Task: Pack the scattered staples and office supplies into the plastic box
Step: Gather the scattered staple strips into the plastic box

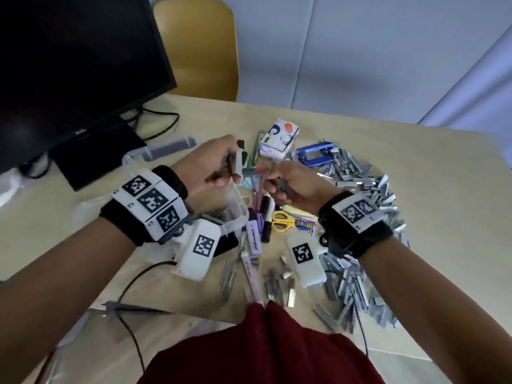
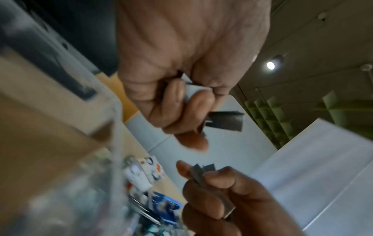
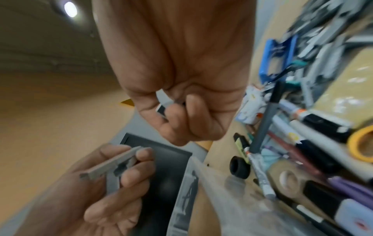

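Note:
Both hands hover close together above the desk. My left hand grips a few grey staple strips over the far end of the clear plastic box, which lies mostly hidden under that wrist. In the left wrist view the strips stick out from its curled fingers. My right hand is closed round another small bundle of staple strips, also seen in the right wrist view as staple strips. A big heap of loose staples spreads across the desk on the right.
The box lid lies by the monitor stand. Between the hands and below them lie markers, a highlighter, yellow scissors, a white carton and a blue staple tool. More staple strips lie near the front edge.

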